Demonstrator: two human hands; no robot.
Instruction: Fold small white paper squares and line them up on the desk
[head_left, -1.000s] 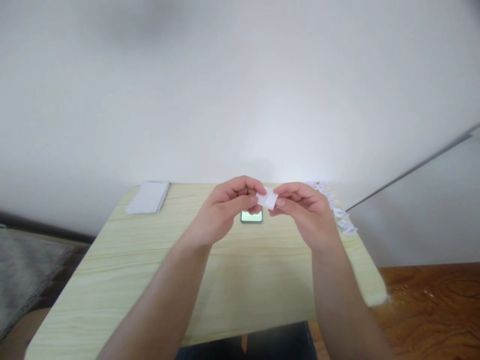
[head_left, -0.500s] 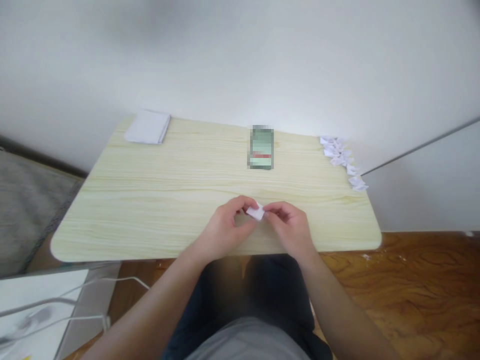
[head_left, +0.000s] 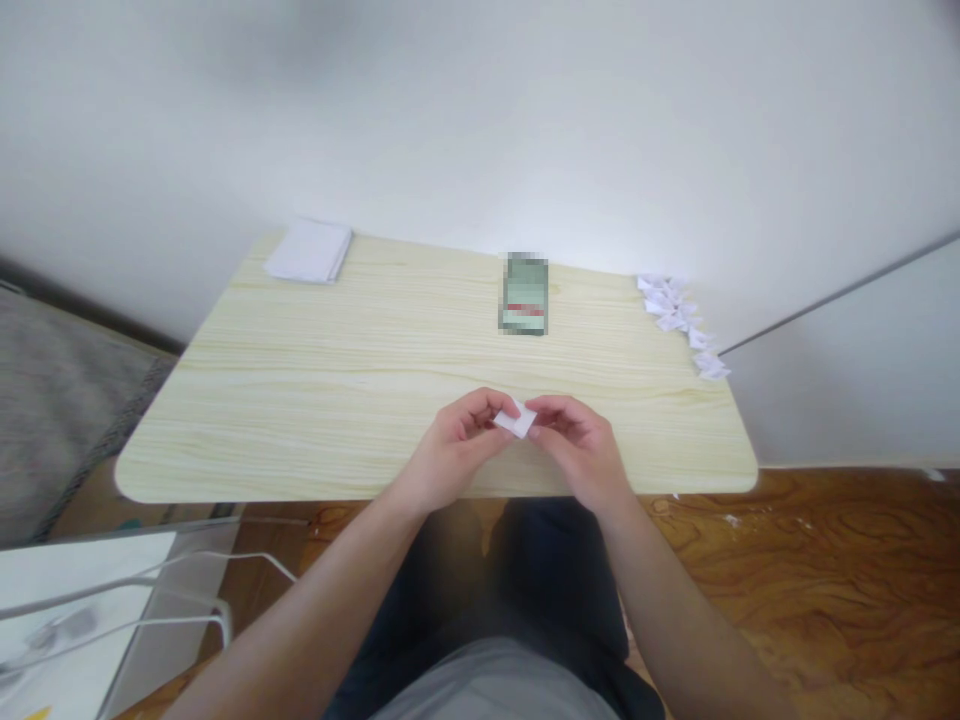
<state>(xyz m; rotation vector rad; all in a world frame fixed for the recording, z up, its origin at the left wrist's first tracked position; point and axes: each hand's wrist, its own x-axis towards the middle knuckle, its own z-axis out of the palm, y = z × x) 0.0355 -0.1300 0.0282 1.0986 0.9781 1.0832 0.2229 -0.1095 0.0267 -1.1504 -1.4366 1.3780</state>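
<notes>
Reading my feed from afar, I take the small paper piece in the hands as the centre of the clock. At 8 o'clock, white cables (head_left: 187, 556) trail over a pale surface (head_left: 45, 565) below the table (head_left: 337, 400). At 10 o'clock, near the table's far edge, a paper stack (head_left: 309, 250) lies flat; I judge its sheets to be unworked, so material appears to remain.

Next comes my left hand (head_left: 459, 440), thumb and forefinger closed narrowly on the left side of the small paper piece (head_left: 521, 419), which I have above the table's near edge. It looks partly folded, a flat little block, so I count it as unfinished; its creases are too faint to read. At 12 o'clock lies a phone (head_left: 526, 295), its screen pixelated. My right hand (head_left: 583, 442) is pinched narrow too, fingertips at the piece's right side. At 2 o'clock, along the table's right edge, sit folded paper pieces (head_left: 671, 318), which I judge done; they overlap too much to count.
</notes>
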